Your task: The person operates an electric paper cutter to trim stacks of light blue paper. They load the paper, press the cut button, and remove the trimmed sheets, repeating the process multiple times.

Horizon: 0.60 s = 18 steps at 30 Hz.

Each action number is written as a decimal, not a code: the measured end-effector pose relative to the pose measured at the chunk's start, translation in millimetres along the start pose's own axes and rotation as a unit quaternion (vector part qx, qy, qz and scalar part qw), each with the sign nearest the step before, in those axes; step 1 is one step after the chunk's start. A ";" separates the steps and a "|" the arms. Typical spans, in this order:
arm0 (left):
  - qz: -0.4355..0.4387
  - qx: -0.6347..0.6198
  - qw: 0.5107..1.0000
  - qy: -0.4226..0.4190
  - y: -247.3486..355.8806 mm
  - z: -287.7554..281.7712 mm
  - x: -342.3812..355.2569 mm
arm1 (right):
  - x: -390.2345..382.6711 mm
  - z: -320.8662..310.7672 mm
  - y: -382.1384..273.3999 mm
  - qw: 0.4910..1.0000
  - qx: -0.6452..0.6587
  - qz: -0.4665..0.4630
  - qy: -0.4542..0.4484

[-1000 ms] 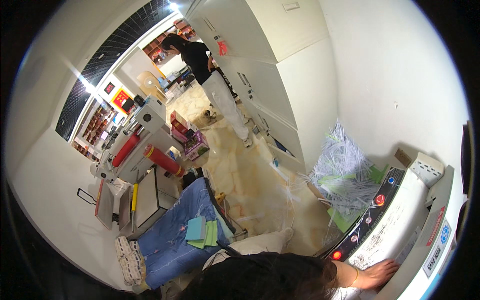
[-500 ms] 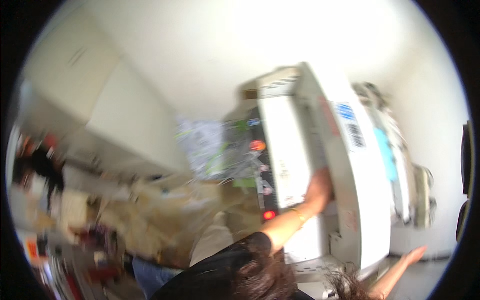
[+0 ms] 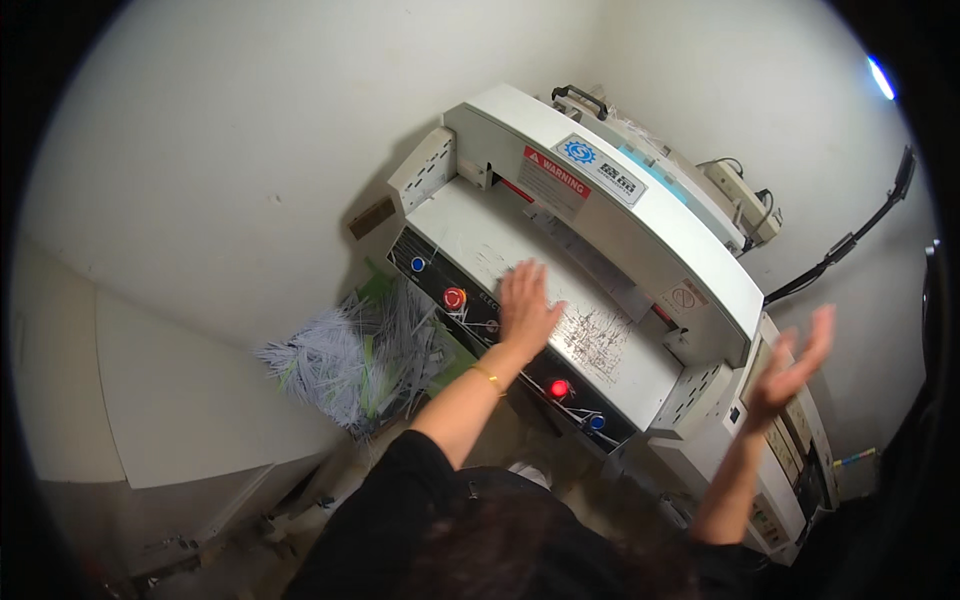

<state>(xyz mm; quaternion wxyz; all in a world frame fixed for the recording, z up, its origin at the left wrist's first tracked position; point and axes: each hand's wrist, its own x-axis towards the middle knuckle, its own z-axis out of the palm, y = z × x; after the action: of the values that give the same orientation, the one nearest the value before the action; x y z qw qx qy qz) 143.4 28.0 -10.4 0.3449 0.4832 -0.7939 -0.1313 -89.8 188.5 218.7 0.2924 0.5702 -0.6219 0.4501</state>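
Note:
My left hand (image 3: 527, 305), a yellow bangle on its wrist, is over the front edge of the white metal bed of an electric paper cutter (image 3: 490, 215). Its fingers are spread and slightly blurred, with nothing in them; I cannot tell whether they touch the bed. Dark scratches mark the bed beside it. My right hand (image 3: 795, 370) is raised off the machine's right end, empty, its fingers apart. Along the dark front panel (image 3: 510, 345) sit a red stop button (image 3: 455, 298), a lit red button (image 3: 558, 389) and blue buttons (image 3: 418, 264) towards both ends.
A heap of thin paper strips (image 3: 350, 355), white with some green, lies left of the cutter. A pale cabinet (image 3: 190, 390) stands at far left. Beyond the cutter's cover are a power strip (image 3: 740, 195) and a black jointed arm (image 3: 850, 240). Another pale machine (image 3: 740, 490) stands at right.
The view has turned and steadied from a blur. My left hand has come from deep under the cutter's cover to the front of its bed. My right hand now shows raised, fingers apart.

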 end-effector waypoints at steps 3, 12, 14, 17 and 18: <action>-0.048 0.018 0.998 0.046 -62.9 -38.3 -26.8 | -171.8 -11.6 -12.2 0.968 -0.072 0.230 -0.062; -0.095 0.148 0.984 -0.023 -175.9 -94.7 -52.0 | -336.5 52.2 -44.4 0.794 0.057 0.584 -0.157; -0.064 0.100 0.992 -0.040 -181.0 -102.0 -53.3 | -333.6 56.4 -42.3 0.787 0.081 0.589 -0.165; -0.036 0.020 0.999 -0.033 -180.8 -111.2 -54.8 | -328.3 56.4 -47.6 0.773 0.055 0.611 -0.160; -0.041 0.012 0.999 -0.029 -182.8 -108.4 -54.5 | -324.5 56.8 -48.7 0.763 0.072 0.620 -0.167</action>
<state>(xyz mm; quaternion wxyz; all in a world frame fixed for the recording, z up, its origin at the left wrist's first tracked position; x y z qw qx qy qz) 356.3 -2.8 -53.5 0.3101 0.5152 -0.7848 -0.1502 24.1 285.2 -78.9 -0.2011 0.1453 -0.8448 0.4741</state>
